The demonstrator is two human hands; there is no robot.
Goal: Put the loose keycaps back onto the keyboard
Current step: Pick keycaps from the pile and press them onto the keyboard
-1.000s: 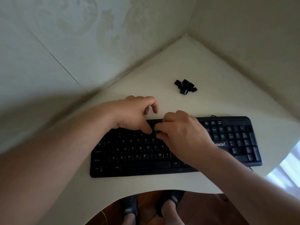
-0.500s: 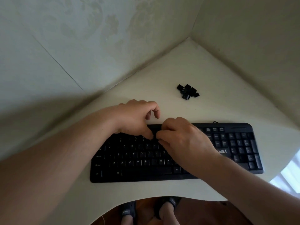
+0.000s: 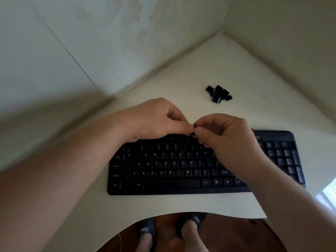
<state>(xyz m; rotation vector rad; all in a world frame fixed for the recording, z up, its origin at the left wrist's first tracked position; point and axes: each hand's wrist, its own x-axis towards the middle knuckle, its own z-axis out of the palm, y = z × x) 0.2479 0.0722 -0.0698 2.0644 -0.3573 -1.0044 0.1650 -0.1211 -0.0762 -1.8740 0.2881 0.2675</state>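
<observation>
Black keyboard (image 3: 181,168) lies flat, with a small heap of loose black keycaps (image 3: 218,94) well beyond its far edge.

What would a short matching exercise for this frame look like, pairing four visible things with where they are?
Things:
1. keyboard
2. pile of loose keycaps
3. left hand
4. slippered feet

Places:
A. on the table beyond the keyboard
B. below the table's front edge
C. flat on the table, nearest the person
D. above the keyboard's top rows, fingertips meeting the right hand

Pairs: 1-C, 2-A, 3-D, 4-B
</observation>
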